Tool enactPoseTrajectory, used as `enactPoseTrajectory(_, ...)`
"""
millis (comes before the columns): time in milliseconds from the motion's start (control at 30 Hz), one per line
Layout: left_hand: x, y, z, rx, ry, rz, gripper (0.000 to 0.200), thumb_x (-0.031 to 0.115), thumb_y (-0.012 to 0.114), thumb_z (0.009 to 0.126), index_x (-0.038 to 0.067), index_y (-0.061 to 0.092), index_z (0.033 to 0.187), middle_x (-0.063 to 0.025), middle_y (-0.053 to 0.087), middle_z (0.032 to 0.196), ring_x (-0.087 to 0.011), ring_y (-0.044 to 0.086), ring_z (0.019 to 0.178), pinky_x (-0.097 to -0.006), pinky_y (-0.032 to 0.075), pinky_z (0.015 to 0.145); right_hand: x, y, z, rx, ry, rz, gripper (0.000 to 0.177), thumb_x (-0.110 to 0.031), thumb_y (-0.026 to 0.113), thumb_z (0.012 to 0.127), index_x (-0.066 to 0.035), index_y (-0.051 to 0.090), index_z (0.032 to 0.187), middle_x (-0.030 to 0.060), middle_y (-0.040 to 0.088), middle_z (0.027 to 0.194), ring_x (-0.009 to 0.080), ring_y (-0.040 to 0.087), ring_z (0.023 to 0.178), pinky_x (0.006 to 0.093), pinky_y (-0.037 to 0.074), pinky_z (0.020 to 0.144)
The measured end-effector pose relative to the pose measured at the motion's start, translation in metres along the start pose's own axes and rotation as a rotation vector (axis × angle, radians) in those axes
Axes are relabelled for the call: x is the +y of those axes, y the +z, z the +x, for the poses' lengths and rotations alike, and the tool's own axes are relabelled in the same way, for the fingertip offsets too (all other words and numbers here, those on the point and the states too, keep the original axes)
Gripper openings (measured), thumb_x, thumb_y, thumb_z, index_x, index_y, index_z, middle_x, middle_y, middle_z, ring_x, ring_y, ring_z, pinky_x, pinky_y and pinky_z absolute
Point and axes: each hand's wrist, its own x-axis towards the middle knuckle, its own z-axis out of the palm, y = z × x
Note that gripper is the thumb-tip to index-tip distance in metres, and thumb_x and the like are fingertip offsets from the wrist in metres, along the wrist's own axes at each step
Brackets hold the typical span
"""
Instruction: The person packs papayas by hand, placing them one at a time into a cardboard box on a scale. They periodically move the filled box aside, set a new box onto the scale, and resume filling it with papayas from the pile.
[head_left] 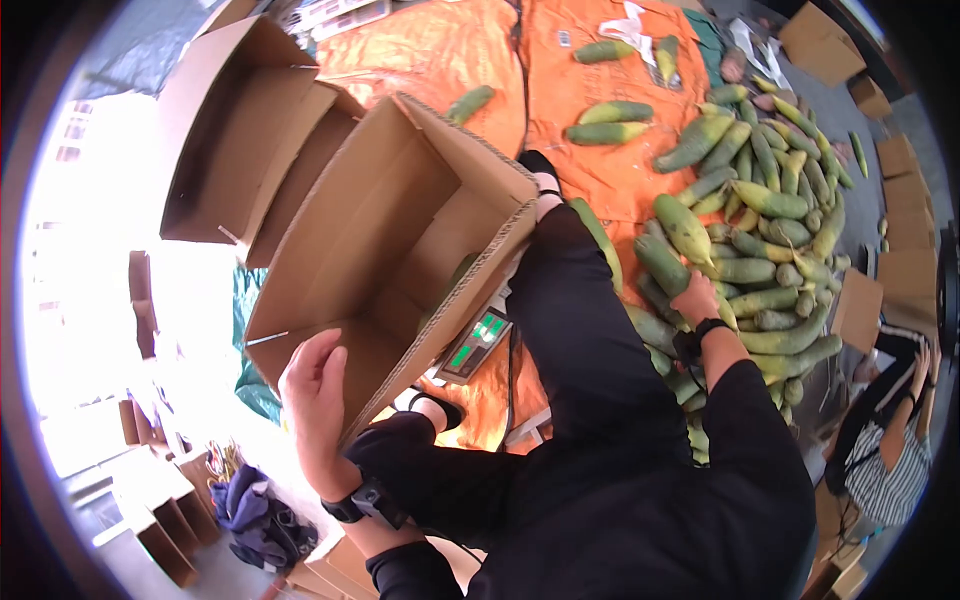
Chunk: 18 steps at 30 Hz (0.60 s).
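Observation:
My right hand [697,300] is closed around the lower end of a green radish [660,262] at the edge of a large heap of green radishes [770,205]. Over the near corner of an open cardboard box [350,240] is my left hand [317,390], fingers loosely bent and apart from the thumb, with nothing in them. Inside that box, part of a green radish [462,272] shows by the right wall; the rest of it is hidden. A scale with a lit green display [475,345] sits beside the box, at its lower right.
More open cardboard boxes [235,140] stand behind at the left. Several loose radishes [610,122] lie on the orange sheet [570,185]. A dark cable crosses the sheet. At the far right, a person in a striped top [890,475] is near stacked boxes [905,230].

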Motion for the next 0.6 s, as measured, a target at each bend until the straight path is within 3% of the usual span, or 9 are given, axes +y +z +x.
enactPoseTrajectory(200, 0.003, -0.003, 0.000, 0.050, 0.073, -0.022, 0.017, 0.002, 0.058, 0.085, -0.002, 0.064, 0.100, -0.0057, 0.063, 0.078, -0.0114, 0.059, 0.071, -0.0232, 0.047, 0.065, 0.019, 0.010, 0.009, 0.109, -0.102, 0.184, 0.077, -0.016, 0.082, 0.055, 0.003, 0.048, 0.121, 0.0196, 0.055, 0.120, 0.0328, 0.052, 0.115, 0.0406, 0.044, 0.094)
enactPoseTrajectory(267, 0.004, -0.005, 0.000, 0.084, 0.109, -0.058, 0.016, 0.001, 0.061, 0.083, -0.001, 0.065, 0.098, -0.0085, 0.064, 0.082, -0.0139, 0.060, 0.071, -0.0255, 0.047, 0.065, 0.022, 0.004, 0.002, 0.014, -0.178, 0.729, 0.079, -0.013, 0.082, 0.054, 0.004, 0.047, 0.124, 0.0190, 0.058, 0.116, 0.0317, 0.057, 0.107, 0.0393, 0.046, 0.091)
enactPoseTrajectory(300, 0.004, -0.006, -0.001, 0.090, 0.110, -0.065, 0.016, 0.001, 0.061, 0.083, -0.001, 0.065, 0.098, -0.0085, 0.064, 0.082, -0.0139, 0.060, 0.071, -0.0255, 0.047, 0.065, 0.015, -0.010, -0.010, 0.047, -0.274, 0.823, 0.080, -0.009, 0.080, 0.056, 0.004, 0.045, 0.127, 0.0167, 0.060, 0.111, 0.0289, 0.059, 0.100, 0.0362, 0.047, 0.087)
enactPoseTrajectory(400, 0.007, -0.007, -0.003, 0.088, 0.173, -0.087, 0.016, 0.002, 0.058, 0.085, -0.002, 0.065, 0.099, -0.0060, 0.062, 0.079, -0.0113, 0.059, 0.073, -0.0227, 0.047, 0.067, -0.010, -0.067, -0.039, 0.038, -0.364, 1.001, 0.075, -0.005, 0.077, 0.060, 0.004, 0.044, 0.127, 0.0140, 0.059, 0.111, 0.0252, 0.058, 0.099, 0.0341, 0.047, 0.087)
enactPoseTrajectory(600, 0.013, -0.010, -0.009, 0.156, 0.260, -0.141, 0.014, 0.001, 0.061, 0.083, 0.000, 0.065, 0.096, -0.0073, 0.063, 0.079, -0.0131, 0.061, 0.071, -0.0244, 0.047, 0.065, -0.070, -0.192, -0.113, 0.140, -0.768, 1.327, 0.067, -0.006, 0.072, 0.070, 0.003, 0.042, 0.128, 0.0133, 0.057, 0.114, 0.0228, 0.058, 0.100, 0.0346, 0.048, 0.087)
